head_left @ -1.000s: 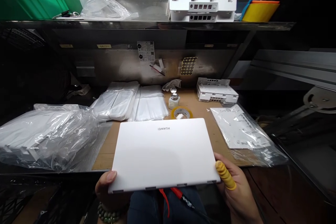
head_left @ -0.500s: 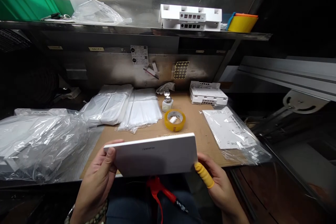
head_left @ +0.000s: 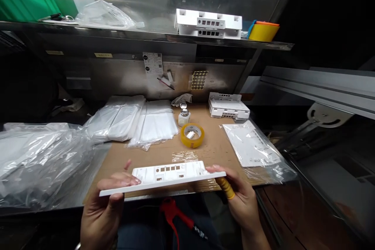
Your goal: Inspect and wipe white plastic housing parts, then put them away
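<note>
A white plastic housing panel (head_left: 170,181) is held nearly edge-on above the front edge of the bench. Square port cutouts show along its raised far wall. My left hand (head_left: 108,199) grips its left end, thumb beneath and fingers over the top. At the right end my right hand (head_left: 237,193) is closed on it, with a yellow finger cot (head_left: 225,188) on one digit. Below the panel, a red-handled tool (head_left: 178,215) lies at my lap; its kind is unclear. A roll of yellow tape (head_left: 192,141) rests on the cardboard beyond the panel.
Stacks of clear plastic bags (head_left: 155,123) and bagged parts (head_left: 38,160) cover the left side. A pump bottle (head_left: 184,117) stands behind the tape. More white housings (head_left: 228,107) and a bagged panel (head_left: 252,144) sit at right. Above runs a metal shelf (head_left: 158,35).
Both hands have tipped the panel from its smooth, lettered outer face to nearly edge-on, so its inner side with the port wall shows. The view has shifted slightly.
</note>
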The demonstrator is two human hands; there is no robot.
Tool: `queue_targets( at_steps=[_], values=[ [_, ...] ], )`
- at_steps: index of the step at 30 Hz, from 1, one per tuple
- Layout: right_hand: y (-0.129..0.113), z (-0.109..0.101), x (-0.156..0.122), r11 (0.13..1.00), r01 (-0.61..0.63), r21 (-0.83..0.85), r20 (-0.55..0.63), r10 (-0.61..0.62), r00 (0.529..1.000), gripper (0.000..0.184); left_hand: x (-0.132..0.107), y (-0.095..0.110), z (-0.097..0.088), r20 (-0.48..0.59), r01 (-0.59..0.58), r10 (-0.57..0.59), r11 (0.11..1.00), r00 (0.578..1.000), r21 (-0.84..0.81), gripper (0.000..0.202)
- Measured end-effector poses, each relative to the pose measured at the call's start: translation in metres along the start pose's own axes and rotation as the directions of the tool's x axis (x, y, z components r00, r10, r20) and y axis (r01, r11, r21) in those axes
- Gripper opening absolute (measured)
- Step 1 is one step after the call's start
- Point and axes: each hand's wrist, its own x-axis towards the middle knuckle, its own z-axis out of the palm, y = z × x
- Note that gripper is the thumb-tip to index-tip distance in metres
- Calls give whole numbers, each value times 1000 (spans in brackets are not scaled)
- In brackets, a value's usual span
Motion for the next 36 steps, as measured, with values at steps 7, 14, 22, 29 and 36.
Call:
queue_targets(
  at_steps=[7,14,22,29,36],
  values=[
    [17,0,-7,1000,-21,-12,-4,21,1000,29,-2,-1,-1,-17,-8,8,1000,1000,12,18],
    [28,4,-7,999,-47,21,9,46,999,26,-4,-6,-5,-33,11,-10,1000,999,11,16],
    [35,13,42,1000,11,-25,197,-6,980,28,2,17,-19,-12,249,-253,945,967,213,16],
    [66,31,179,894,236,-380,420,-60,905,25,-14,3,-10,-303,105,1,937,953,334,18],
    [87,52,208,825,301,-478,505,-23,863,8,-17,-23,6,-89,58,-25,921,996,386,18]
  ],
)
